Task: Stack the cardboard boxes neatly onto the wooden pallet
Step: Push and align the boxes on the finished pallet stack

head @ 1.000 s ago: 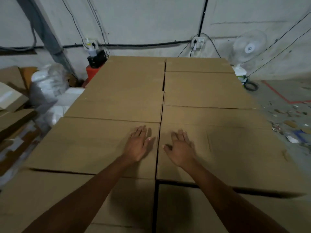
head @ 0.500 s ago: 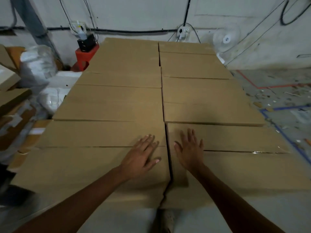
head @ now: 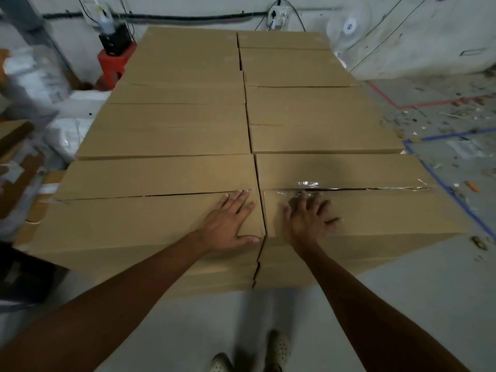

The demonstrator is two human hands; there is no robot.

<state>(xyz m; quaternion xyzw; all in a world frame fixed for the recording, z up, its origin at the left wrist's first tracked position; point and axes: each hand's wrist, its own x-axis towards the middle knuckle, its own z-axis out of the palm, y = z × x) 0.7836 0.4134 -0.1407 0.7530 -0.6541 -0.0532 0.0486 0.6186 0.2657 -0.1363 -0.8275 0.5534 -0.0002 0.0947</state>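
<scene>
Person has backed off since a second ago — the stack's near face and the floor (head: pixel 402 291) now show. Left hand (head: pixel 228 221) and right hand (head: pixel 308 221) lie flat, fingers spread, on the nearest cardboard boxes (head: pixel 134 224) either side of the centre seam — likely squaring the last row. Pallet hidden beneath.

brown cardboard boxes (head: pixel 171 130), two tight rows, taped

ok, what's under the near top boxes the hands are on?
Lower boxes show front edges beneath the top pair, where the left hand and right hand rest flat. No pallet in view; the stack hides what it sits on.
</scene>
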